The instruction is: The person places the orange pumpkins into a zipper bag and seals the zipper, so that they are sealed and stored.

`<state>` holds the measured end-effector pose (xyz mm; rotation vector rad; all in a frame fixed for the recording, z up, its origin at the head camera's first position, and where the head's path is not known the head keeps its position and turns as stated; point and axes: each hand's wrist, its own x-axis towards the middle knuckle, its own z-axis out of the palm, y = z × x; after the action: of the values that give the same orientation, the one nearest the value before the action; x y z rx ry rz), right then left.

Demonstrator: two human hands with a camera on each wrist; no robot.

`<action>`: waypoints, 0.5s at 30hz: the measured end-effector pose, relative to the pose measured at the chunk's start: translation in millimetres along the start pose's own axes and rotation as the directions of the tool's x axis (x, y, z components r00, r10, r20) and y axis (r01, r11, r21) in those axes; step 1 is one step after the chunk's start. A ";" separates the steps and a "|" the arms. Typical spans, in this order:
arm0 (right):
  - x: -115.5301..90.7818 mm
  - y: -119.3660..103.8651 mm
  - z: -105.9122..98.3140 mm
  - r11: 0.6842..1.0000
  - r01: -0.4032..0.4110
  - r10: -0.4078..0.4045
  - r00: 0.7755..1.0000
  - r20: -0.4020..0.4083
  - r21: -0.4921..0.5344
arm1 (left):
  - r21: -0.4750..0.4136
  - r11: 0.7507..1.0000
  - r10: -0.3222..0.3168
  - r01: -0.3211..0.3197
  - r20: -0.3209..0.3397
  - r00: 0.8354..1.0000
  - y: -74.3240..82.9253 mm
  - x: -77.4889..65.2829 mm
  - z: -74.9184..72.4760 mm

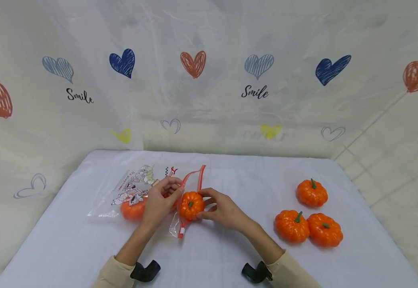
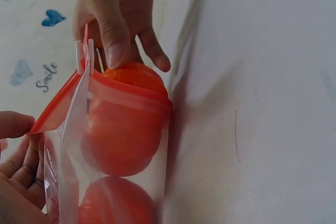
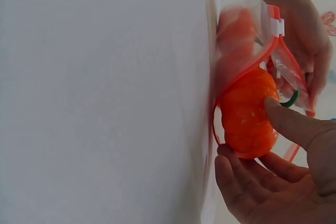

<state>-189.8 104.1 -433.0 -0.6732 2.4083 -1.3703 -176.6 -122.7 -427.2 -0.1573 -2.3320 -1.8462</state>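
A clear zip bag (image 1: 102,202) with a red slider edge and printed cartoon figures lies on the table, its mouth facing right. My left hand (image 1: 161,200) pinches the upper lip of that mouth between thumb and fingers, holding it apart. In the mouth sits a small orange pumpkin (image 1: 192,205) with a green stem, partly inside the bag in the left wrist view. My right hand (image 1: 223,209) holds this pumpkin from the right, thumb on one side and fingers on the other. Deeper in the bag lies another pumpkin (image 1: 132,209), seen through the plastic.
Three more pumpkins rest at the right of the table: one at the back (image 1: 311,193), two side by side in front, left (image 1: 291,227) and right (image 1: 325,230). A white slider (image 3: 277,27) sits at the end of the red zip. Behind the table hangs a heart-patterned backdrop (image 1: 219,112).
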 end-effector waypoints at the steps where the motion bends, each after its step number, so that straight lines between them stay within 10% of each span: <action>1: 0.2 -0.1 0.3 1.000 0.000 0.000 1.000 0.000 0.002 | 0.000 1.000 0.002 -0.002 0.001 1.000 0.2 0.3 0.0; 15: 1.3 -0.5 5.8 0.997 0.022 -0.021 1.000 0.013 -0.078 | 0.009 1.000 -0.002 0.002 -0.004 1.000 0.9 -0.1 1.3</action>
<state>-188.1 99.0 -435.6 -0.7263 2.4630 -1.2826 -176.4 -121.2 -426.7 -0.1501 -2.3382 -1.8344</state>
